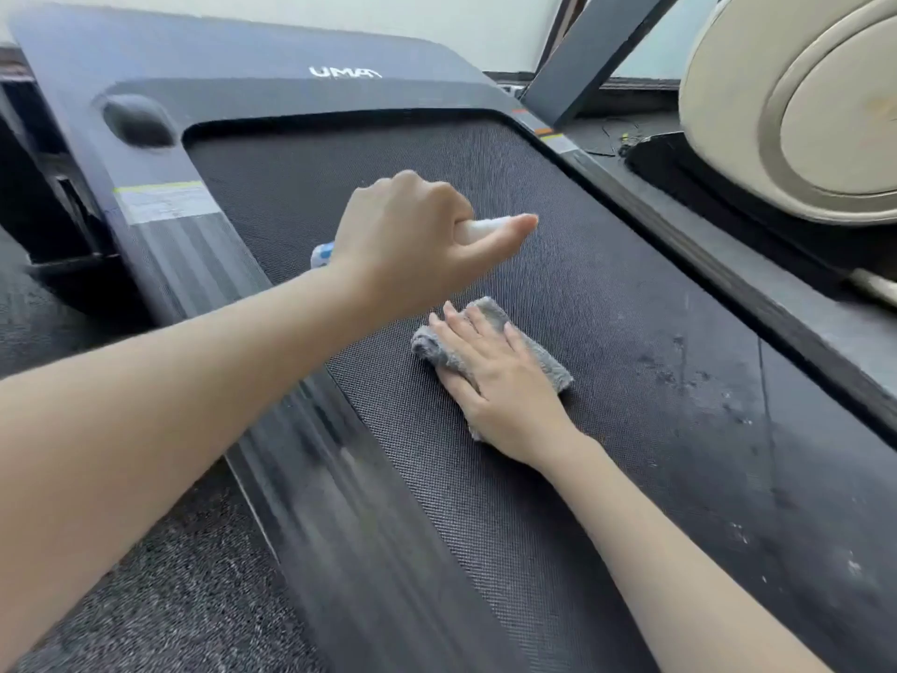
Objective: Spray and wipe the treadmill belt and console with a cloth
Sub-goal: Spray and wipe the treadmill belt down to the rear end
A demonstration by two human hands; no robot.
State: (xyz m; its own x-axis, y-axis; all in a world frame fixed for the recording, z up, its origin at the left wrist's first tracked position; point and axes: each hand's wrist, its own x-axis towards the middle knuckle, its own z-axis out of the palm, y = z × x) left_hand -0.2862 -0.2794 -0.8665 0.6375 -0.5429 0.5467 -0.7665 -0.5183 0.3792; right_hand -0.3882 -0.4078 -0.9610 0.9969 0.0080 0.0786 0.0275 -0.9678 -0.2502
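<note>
The black textured treadmill belt (pixel 606 293) runs from the lower middle up to the motor cover. My left hand (pixel 412 240) hovers over the belt and grips a small white spray bottle (pixel 485 229), whose blue-patterned end (pixel 323 255) sticks out behind the wrist. Just below it, my right hand (pixel 500 381) lies flat with straight fingers on a folded grey cloth (pixel 539 361), pressing it against the belt. The bottle's nozzle is hidden by my fingers. The console is out of view.
The dark motor cover (pixel 272 55) with a white logo lies at the far end. A ribbed side rail (pixel 310 454) runs along the left, another (pixel 757 284) along the right. A beige rounded machine (pixel 801 104) stands at upper right. Specks dot the belt's right part (pixel 699 381).
</note>
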